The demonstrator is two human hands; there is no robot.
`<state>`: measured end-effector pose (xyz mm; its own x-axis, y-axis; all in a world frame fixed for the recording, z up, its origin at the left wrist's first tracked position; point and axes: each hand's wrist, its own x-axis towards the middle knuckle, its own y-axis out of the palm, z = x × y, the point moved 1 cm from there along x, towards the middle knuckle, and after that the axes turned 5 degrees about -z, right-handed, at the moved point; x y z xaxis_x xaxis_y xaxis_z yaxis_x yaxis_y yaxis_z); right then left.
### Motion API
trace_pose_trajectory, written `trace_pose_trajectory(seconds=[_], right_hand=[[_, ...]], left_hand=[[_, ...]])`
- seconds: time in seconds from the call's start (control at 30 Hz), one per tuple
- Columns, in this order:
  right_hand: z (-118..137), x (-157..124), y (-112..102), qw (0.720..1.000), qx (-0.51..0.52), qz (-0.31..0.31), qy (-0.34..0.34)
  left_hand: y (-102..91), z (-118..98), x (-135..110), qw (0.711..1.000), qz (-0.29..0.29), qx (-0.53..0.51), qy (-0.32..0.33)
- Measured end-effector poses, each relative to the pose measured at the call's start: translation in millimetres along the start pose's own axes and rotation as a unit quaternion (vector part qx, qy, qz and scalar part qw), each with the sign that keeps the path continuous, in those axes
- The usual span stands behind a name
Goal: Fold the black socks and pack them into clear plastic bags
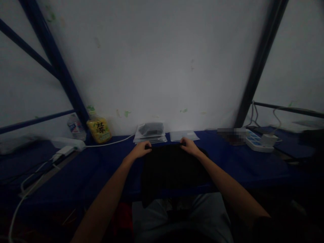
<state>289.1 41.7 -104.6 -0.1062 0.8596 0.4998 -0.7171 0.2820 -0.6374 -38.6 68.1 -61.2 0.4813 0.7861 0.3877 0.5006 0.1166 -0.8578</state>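
Note:
A black cloth (174,165), perhaps a garment, lies spread over the blue tabletop, and its near left corner hangs past the front edge. My left hand (142,150) pinches its far left corner. At the far right corner my right hand (188,146) grips the same cloth between thumb and fingers. The far edge runs fairly straight between both hands. Folds in the cloth are hard to make out in the dim light. Just beyond it lie a stack of clear plastic bags (150,131) and a flat clear bag (184,135).
On the blue table (101,168), a yellow-labelled bottle (100,129) and a clear bottle (76,128) stand at the back left. A white power strip (258,141) with a plugged-in adapter (268,139) lies right. White cables (37,179) run along the left. Dark blue posts (58,64) rise beside the wall.

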Motion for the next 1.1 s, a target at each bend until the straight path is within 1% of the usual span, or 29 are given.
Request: trace_pose_trajectory(seconds=[0.07,0.17,0.23,0.27,0.3,0.33,0.37,0.4,0.43,0.5,0.57,0.6,0.67,0.7,0.73,0.77,0.8,0.83,0.87,0.9,0.93,0.97,1.0,1.03,1.1], right_hand=[[3.9,3.0,-8.0,0.998,0.031,-0.048,-0.011],[16.9,5.0,-28.0,0.986,0.084,-0.138,-0.034],[30.2,0.8,-44.5,0.977,0.121,-0.166,-0.051],[37.6,-4.1,-52.4,0.976,0.134,-0.162,-0.058],[44.9,-10.9,-59.5,0.977,0.142,-0.146,-0.065],[51.9,-19.7,-65.0,0.98,0.143,-0.117,-0.074],[58.0,-30.2,-68.9,0.984,0.135,-0.083,-0.087],[63.2,-41.9,-70.8,0.986,0.121,-0.047,-0.106],[67.3,-54.1,-70.7,0.987,0.102,0.002,-0.128],[72.6,-77.7,-66.4,0.981,0.05,0.1,-0.158],[75.8,-96.0,-60.6,0.97,0.009,0.176,-0.168],[77.0,-102.1,-58.7,0.965,0.0,0.2,-0.169],[78.1,-107.7,-58.0,0.961,0.004,0.218,-0.172],[77.0,-107.5,-59.4,0.962,0.012,0.21,-0.172],[74.1,-105.8,-62.0,0.968,0.016,0.188,-0.167],[68.9,-102.9,-65.6,0.978,0.011,0.145,-0.15],[61.3,-99.4,-70.0,0.99,-0.008,0.084,-0.117],[51.4,-96.2,-74.8,0.997,-0.042,0.015,-0.068],[39.9,-93.8,-79.4,0.995,-0.088,-0.05,-0.008],[27.4,-92.5,-83.5,0.984,-0.139,-0.098,0.056],[15.0,-92.3,-86.3,0.969,-0.188,-0.117,0.112],[3.4,-93.0,-87.9,0.955,-0.227,-0.112,0.153],[-6.8,-94.1,-88.4,0.946,-0.255,-0.092,0.178],[-14.9,-95.2,-88.1,0.942,-0.27,-0.064,0.187],[-24.2,-95.4,-87.4,0.949,-0.264,-0.016,0.174]], left_hand=[[-3.4,-8.6,1.5,0.998,-0.057,-0.016,0.002],[-15.3,-28.5,2.2,0.986,-0.158,-0.038,0.027],[-26.8,-43.8,-2.3,0.976,-0.202,-0.062,0.052],[-32.7,-51.4,-7.1,0.973,-0.208,-0.074,0.064],[-38.0,-58.6,-13.5,0.973,-0.2,-0.085,0.076],[-42.0,-65.3,-21.5,0.976,-0.175,-0.094,0.088],[-44.6,-71.4,-30.7,0.98,-0.139,-0.099,0.1],[-45.3,-76.7,-40.7,0.985,-0.085,-0.099,0.116],[-44.5,-81.1,-50.9,0.986,-0.031,-0.098,0.133],[-38.9,-87.4,-69.4,0.979,0.074,-0.092,0.165],[-31.8,-90.4,-82.5,0.971,0.144,-0.078,0.173],[-28.8,-91.0,-86.6,0.97,0.162,-0.071,0.169],[-25.1,-91.0,-90.4,0.972,0.167,-0.062,0.153],[-24.4,-90.5,-90.9,0.974,0.162,-0.061,0.146],[-24.2,-89.4,-90.7,0.977,0.151,-0.06,0.14],[-24.2,-87.8,-90.1,0.98,0.134,-0.057,0.134],[-24.3,-85.4,-89.2,0.985,0.109,-0.047,0.125],[-24.3,-82.4,-88.2,0.99,0.078,-0.031,0.112],[-23.9,-78.7,-87.1,0.995,0.043,-0.009,0.093],[-23.1,-74.6,-86.2,0.998,0.011,0.013,0.069],[-21.9,-70.4,-85.3,0.999,-0.014,0.031,0.041],[-20.4,-66.4,-84.6,0.999,-0.029,0.041,0.014],[-18.9,-63.0,-84.0,0.998,-0.035,0.043,-0.012],[-17.4,-60.3,-83.5,0.998,-0.034,0.038,-0.033],[-15.7,-58.4,-82.8,0.998,-0.021,0.014,-0.053]])
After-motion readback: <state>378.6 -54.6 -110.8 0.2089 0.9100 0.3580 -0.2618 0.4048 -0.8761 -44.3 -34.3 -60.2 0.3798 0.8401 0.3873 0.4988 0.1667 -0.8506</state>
